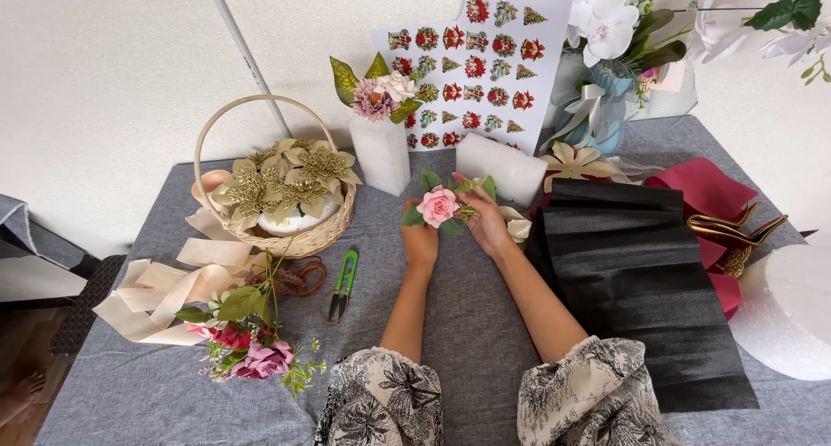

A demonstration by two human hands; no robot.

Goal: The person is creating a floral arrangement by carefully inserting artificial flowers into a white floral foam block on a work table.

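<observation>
Centrally, both hands' grip clamped on pink rose [438, 206], left hand [421, 238], right hand [487, 223], wicker basket [322, 235] holding gold poinsettias [286, 179].

Home craft corner set up for floral arranging. Tabletop [485, 325] under grey cloth, pushed against a plain white wall [112, 56]. Wicker basket [286, 229] of gold artificial flowers, white foam blocks [381, 156], cream ribbon [164, 290], green thread snips [343, 283], black wrapping mesh [640, 290], sheet of festive stickers [472, 65]. Wooden floor [26, 385] at left edge.
</observation>
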